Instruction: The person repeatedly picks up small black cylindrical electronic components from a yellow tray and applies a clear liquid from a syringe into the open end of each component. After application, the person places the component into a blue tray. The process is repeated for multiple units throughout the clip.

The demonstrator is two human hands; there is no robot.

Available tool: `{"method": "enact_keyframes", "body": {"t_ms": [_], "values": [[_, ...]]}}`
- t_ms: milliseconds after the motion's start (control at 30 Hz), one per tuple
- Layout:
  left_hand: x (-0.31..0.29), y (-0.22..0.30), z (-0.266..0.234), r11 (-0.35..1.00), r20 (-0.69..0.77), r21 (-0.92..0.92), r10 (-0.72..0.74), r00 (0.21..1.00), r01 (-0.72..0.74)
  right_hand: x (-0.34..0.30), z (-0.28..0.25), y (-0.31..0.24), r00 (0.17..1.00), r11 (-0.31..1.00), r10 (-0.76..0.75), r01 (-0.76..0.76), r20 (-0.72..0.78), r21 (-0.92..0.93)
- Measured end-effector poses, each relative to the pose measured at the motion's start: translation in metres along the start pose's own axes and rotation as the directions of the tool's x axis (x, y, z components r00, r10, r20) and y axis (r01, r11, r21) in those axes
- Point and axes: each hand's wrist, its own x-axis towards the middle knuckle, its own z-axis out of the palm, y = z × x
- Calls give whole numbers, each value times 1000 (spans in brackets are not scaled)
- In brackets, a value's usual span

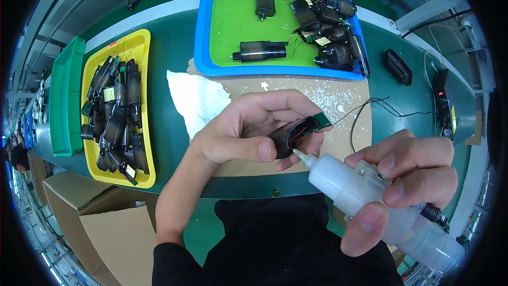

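Observation:
Over the cardboard sheet, my left hand (241, 130) grips a dark plastic housing (284, 139) between thumb and fingers. Its open end faces right, with red wires inside and a small green circuit board (320, 121) sticking out. My right hand (405, 180) is wrapped round a translucent white dispensing syringe (344, 182), tilted with its body toward the lower right. The syringe's narrow nozzle tip (300, 154) is at the lower rim of the housing's opening; whether it touches I cannot tell.
A blue tray (203, 47) with a green mat holds several dark housings. More fill a yellow tray (150, 153) beside a green bin (66, 100). White cloth (193, 100) lies on the speckled cardboard (349, 92). A black device (443, 103) and a dark oval part (397, 67) are at right; a cardboard box (116, 238) stands lower left.

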Motion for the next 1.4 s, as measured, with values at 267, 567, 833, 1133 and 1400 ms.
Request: {"method": "enact_keyframes", "body": {"t_ms": [267, 567, 833, 1133, 1400], "values": [[-1, 2, 0, 1000, -2, 15, 11, 1000, -11, 2, -3, 0, 999, 1000, -11, 11, 34, 11], [-2, 1, -4, 1000, 57, -3, 19, 998, -19, -11, 12, 3, 980, 999, -22, 26, -199, 21], [-1, 2, -3, 1000, 68, 4, 14, 998, -15, -12, 18, 3, 962, 999, -28, 38, -271, 32], [-2, 3, -2, 1000, 68, 1, 9, 998, -9, -2, 1, 2, 997, 998, -58, 59, -43, 26], [-3, 1, -4, 1000, 60, -12, 23, 998, -22, -10, 22, 5, 949, 995, -57, 78, -310, 55]]}}
